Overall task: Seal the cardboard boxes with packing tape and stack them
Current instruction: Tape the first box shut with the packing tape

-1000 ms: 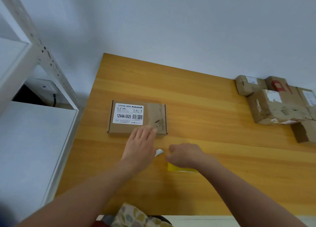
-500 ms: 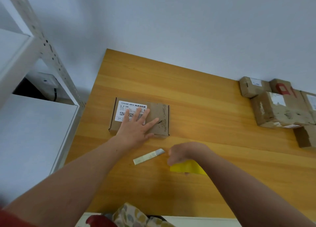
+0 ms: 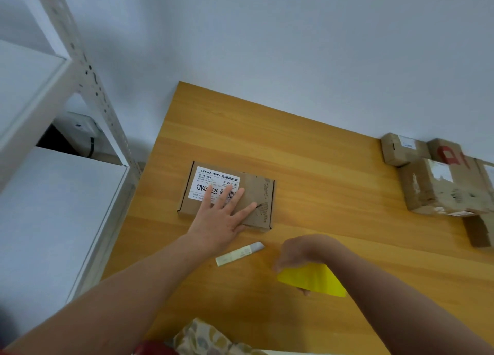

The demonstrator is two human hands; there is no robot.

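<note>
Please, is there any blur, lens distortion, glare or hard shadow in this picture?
Head view: soft, even light, a faint shadow under the left hand on the flat box, no glare on the yellow piece the right hand holds. Head view: the wide lens makes the shelf post lean. Head view: the label shows sharp large print; the stacked boxes at right look smeared.

The left hand (image 3: 222,218) covers part of the white printed label (image 3: 211,179) on the flat brown cardboard box (image 3: 258,194). The right hand (image 3: 302,250) has its fingers mostly hidden by a flat yellow piece (image 3: 312,280). Far to its right, stacked brown boxes (image 3: 438,189) are cropped.
</note>
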